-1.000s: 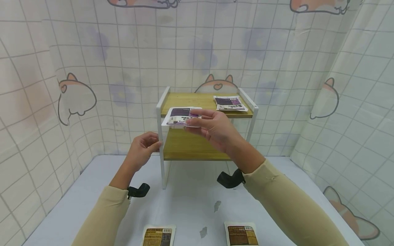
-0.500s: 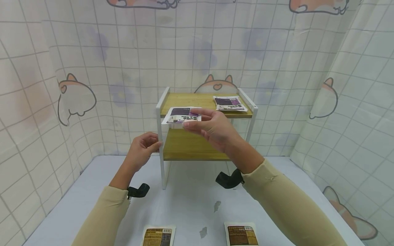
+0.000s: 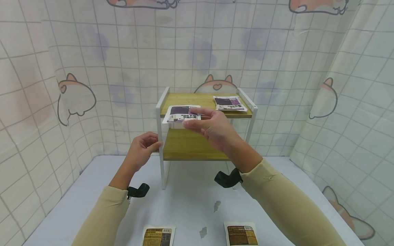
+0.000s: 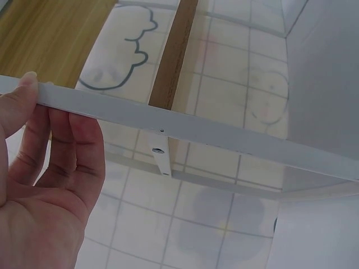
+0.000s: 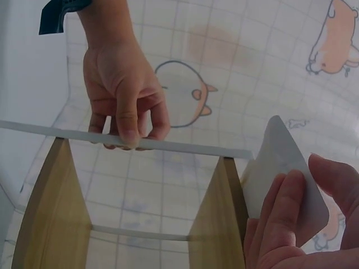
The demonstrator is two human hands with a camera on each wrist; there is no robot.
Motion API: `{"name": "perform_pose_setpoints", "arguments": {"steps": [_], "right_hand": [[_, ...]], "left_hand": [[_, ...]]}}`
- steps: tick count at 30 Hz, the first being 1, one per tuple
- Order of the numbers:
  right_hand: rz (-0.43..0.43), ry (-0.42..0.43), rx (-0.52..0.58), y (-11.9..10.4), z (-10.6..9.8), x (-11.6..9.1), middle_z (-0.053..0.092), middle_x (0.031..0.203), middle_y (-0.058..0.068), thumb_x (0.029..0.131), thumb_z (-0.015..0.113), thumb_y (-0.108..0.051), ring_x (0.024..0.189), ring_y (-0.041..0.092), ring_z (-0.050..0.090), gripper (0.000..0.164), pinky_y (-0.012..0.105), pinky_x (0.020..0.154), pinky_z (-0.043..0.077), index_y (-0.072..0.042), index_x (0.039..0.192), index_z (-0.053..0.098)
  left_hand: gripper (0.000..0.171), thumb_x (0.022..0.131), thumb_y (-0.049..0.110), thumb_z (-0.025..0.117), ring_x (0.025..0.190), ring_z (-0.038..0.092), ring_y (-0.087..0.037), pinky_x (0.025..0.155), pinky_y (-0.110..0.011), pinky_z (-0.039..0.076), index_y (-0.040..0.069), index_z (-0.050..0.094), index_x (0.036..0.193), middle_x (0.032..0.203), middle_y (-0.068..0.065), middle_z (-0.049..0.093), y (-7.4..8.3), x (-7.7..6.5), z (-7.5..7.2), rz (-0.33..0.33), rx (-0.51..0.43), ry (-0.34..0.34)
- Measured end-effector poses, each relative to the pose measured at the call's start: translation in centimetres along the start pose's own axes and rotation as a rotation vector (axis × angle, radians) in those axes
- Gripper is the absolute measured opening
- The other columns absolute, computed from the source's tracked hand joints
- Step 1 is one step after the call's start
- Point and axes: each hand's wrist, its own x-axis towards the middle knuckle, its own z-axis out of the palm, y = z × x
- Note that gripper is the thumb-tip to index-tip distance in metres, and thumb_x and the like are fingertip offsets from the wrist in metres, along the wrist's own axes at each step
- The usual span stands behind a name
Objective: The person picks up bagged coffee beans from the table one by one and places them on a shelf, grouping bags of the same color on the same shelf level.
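Observation:
My left hand [image 3: 144, 150] grips the left white upright [image 4: 129, 112] of a small two-tier shelf [image 3: 197, 145]. In the left wrist view its thumb lies on one side of the bar and the fingers curl behind it. My right hand [image 3: 213, 130] pinches a flat white-and-purple packet [image 3: 181, 113] by its right end, over the front left of the upper board [image 3: 191, 99]. Seen in the right wrist view, the packet's plain pale underside [image 5: 286, 185] is beside that board; whether they touch I cannot tell. A similar purple packet [image 3: 230, 103] lies on the board's right side.
Two brown-and-gold packets lie on the white table [image 3: 191, 205] near its front edge: one on the left [image 3: 158, 236], another on the right [image 3: 241, 234]. A gridded curtain [image 3: 197, 44] with cartoon animals surrounds the back and sides. The lower board [image 3: 194, 147] sits beneath the held packet.
My right hand and its packet have shifted slightly upward and forward over the upper board, and the thumb has slid back toward the packet's near edge. My left hand stays on the upright.

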Motion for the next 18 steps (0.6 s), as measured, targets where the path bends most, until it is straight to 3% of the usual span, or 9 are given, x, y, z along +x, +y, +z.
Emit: {"name": "perform_pose_setpoints", "arguments": {"steps": [10, 18], "right_hand": [[-0.010, 0.016, -0.016, 0.23, 0.07, 0.20, 0.061, 0.138, 0.006, 0.085, 0.082, -0.004, 0.117, 0.025, 0.069, 0.055, 0.031, 0.108, 0.052, -0.010, 0.137, 0.065], [-0.028, 0.035, -0.004, 0.32, 0.22, 0.44, 0.063, 0.136, 0.009, 0.087, 0.081, -0.006, 0.114, 0.026, 0.070, 0.052, 0.030, 0.102, 0.056, -0.009, 0.136, 0.065]], "left_hand": [[0.020, 0.100, 0.020, 0.068, 0.104, 0.071, -0.024, 0.089, -0.026, 0.060, 0.010, 0.068, 0.117, 0.113, -0.016, 0.073, 0.07, -0.05, -0.01, 0.003, -0.008, 0.000], [0.023, 0.100, 0.019, 0.068, 0.104, 0.071, -0.026, 0.090, -0.027, 0.060, 0.006, 0.067, 0.119, 0.113, -0.016, 0.073, 0.09, 0.01, -0.01, 0.004, -0.004, -0.002]]}}
